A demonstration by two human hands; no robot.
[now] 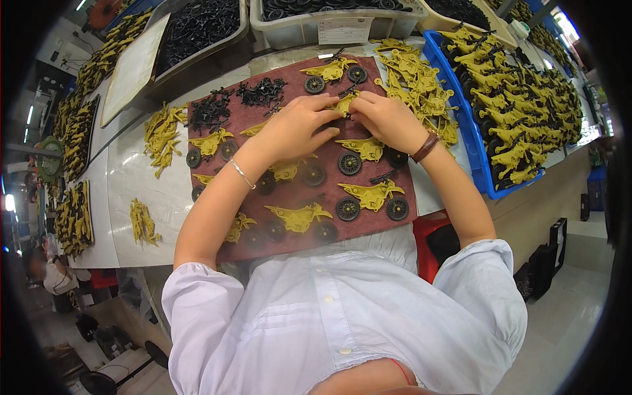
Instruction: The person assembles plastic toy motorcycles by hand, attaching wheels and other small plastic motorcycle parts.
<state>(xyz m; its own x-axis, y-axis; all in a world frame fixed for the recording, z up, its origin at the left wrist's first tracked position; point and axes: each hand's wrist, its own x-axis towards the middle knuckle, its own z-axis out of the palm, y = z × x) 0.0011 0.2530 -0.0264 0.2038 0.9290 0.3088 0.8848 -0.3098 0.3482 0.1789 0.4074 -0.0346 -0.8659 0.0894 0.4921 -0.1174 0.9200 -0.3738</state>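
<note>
A yellow plastic toy motorcycle body [343,105] lies between my two hands near the upper middle of a dark red mat [388,227]. At its left end my left hand [296,126] grips it with the fingertips, the thumb held lower and apart. My right hand [387,121] pinches its right end, with the fingers curled and partly hidden. Around them lie more yellow bodies with black spoked wheels, among them a motorcycle [329,68] just beyond my hands, another [365,150] below my right hand and a third [372,194] nearer me.
Small black parts [262,92] lie in piles at the mat's upper left. Loose yellow bodies [418,79] are heaped on the right and more [164,131] on the left. A blue tray [484,168] holds rows of motorcycles. Bins [263,29] of black parts stand along the back.
</note>
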